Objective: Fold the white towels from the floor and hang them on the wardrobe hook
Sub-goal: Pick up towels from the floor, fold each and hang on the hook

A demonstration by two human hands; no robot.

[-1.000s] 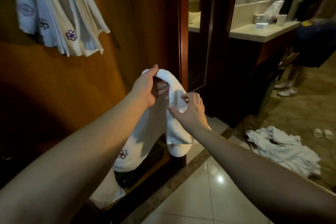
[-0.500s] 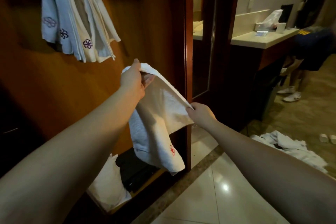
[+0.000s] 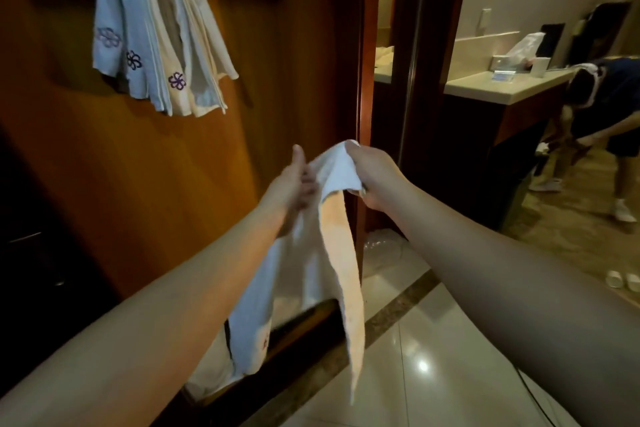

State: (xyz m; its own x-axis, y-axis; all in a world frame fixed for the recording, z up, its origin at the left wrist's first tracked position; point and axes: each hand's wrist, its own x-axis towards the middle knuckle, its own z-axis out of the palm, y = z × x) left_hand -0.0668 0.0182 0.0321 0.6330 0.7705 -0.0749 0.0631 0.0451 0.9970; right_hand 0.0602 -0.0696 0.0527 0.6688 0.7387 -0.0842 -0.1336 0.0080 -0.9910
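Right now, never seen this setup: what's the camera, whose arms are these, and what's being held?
There is no robot here. A person wears a wide-angle camera on the head, looking forward and down, so the two bare arms are their own.

The right hand has its grip closed around the top of a white towel, which hangs down in long folds. The left hand is against the towel with its thumb up; motion blur hides whether it pinches the cloth.

Upper left, several folded towels with purple flower emblems hang on the wooden wardrobe panel. Below is a glossy tiled floor. At right, another person bends by a counter.
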